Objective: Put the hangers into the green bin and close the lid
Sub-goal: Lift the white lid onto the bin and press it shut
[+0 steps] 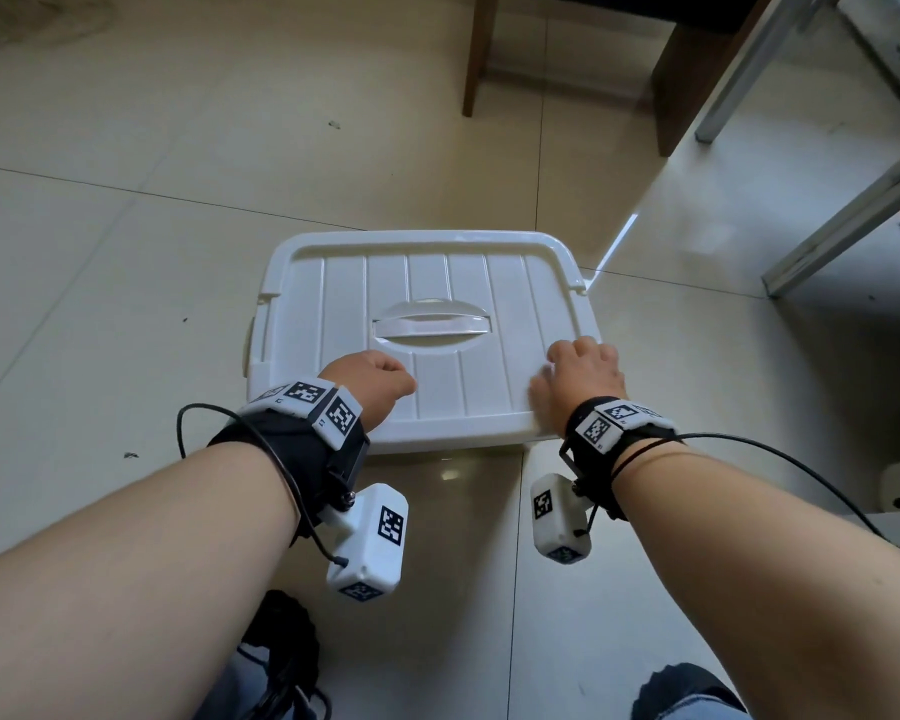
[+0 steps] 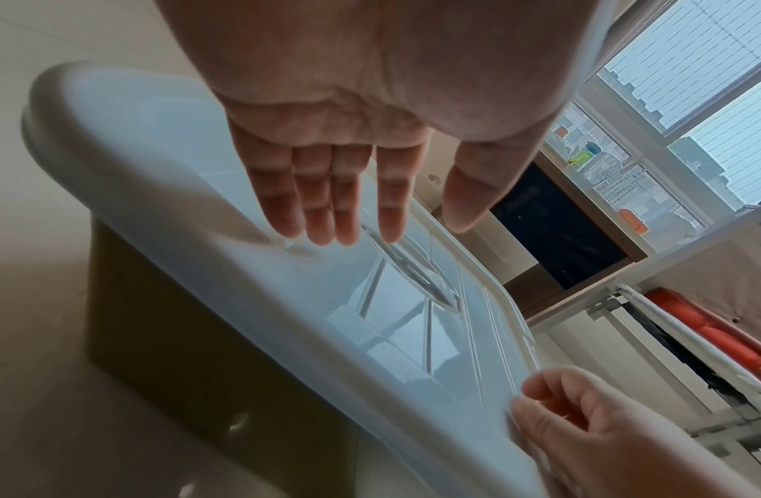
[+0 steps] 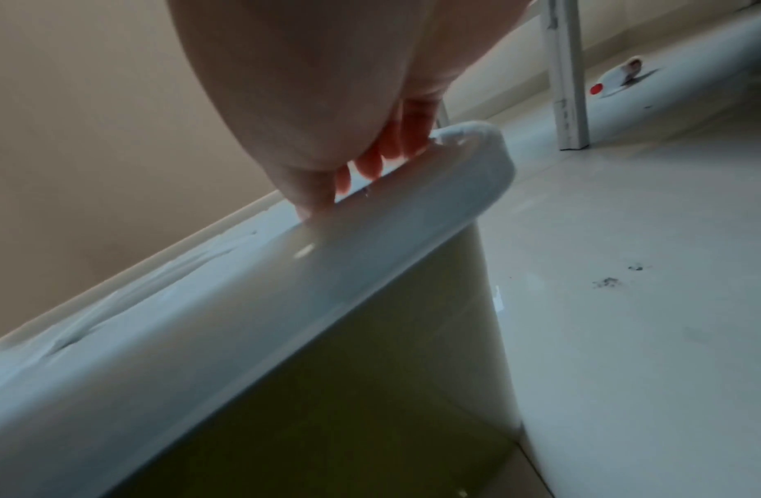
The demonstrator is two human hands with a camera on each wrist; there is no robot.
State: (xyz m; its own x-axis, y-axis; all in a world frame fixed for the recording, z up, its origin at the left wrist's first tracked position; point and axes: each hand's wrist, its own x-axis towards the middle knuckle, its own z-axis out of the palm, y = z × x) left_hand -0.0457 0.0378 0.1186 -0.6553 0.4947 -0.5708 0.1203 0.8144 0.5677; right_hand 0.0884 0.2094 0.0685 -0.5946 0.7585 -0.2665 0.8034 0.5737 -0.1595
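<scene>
So we've got the white lid [image 1: 427, 283] sitting flat on top of the green bin [image 3: 348, 387], which stands on the tiled floor [image 1: 126, 226] with wooden chair legs [image 1: 476, 59] beyond it. Our left hand [image 1: 372, 381] is over the near left part of the lid; from the left wrist view its fingers [image 2: 318, 202] are straight and close together, tips at or just above the plastic, can't tell which. Our right hand [image 1: 583, 376] is at the lid's near right corner, fingers [image 3: 370, 158] bent down onto the rim, pressing rather than gripping anything. The hangers aren't visible with the lid covering the bin.
</scene>
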